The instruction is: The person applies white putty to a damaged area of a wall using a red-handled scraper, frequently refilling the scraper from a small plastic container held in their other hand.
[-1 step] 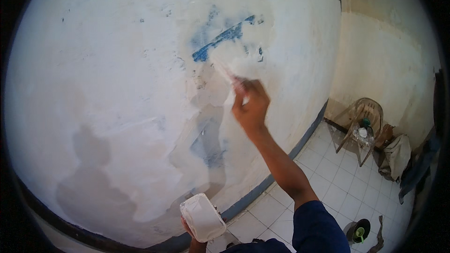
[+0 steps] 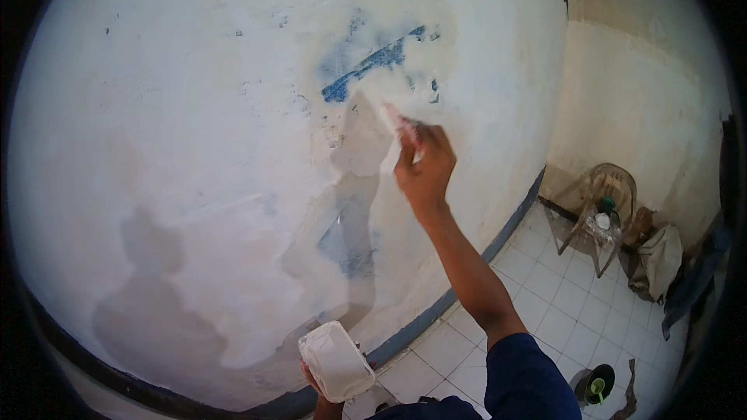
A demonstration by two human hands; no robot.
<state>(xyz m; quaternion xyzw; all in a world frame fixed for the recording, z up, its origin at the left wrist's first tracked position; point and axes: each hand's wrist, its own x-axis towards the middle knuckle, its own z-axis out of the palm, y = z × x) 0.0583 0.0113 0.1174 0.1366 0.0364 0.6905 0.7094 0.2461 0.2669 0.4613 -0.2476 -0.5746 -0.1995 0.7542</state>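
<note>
My right hand [image 2: 426, 173] is raised to the whitish wall [image 2: 210, 109], fingers closed round a putty knife [image 2: 398, 120] with a reddish handle. Motion blurs its pale blade, so I cannot tell whether it touches the wall. Just above and left of the knife, a blue patch [image 2: 366, 68] shows through the pale coating. Low in the picture, my left hand [image 2: 309, 376] grips a white rectangular tub [image 2: 336, 359] by its left side. Whitish paste appears to coat the tub; most of the left fingers are hidden behind it.
A blue-grey strip [image 2: 510, 237] runs along the wall's foot above white floor tiles [image 2: 537, 295]. At right stand a dirty plastic chair [image 2: 611, 187] with things on it and a pale sack [image 2: 657, 260]. A dark bucket [image 2: 597, 381] with a green thing inside sits lower right.
My right hand and the putty knife have shifted slightly to the right, away from the lower end of the blue patch. The left hand and the tub look the same.
</note>
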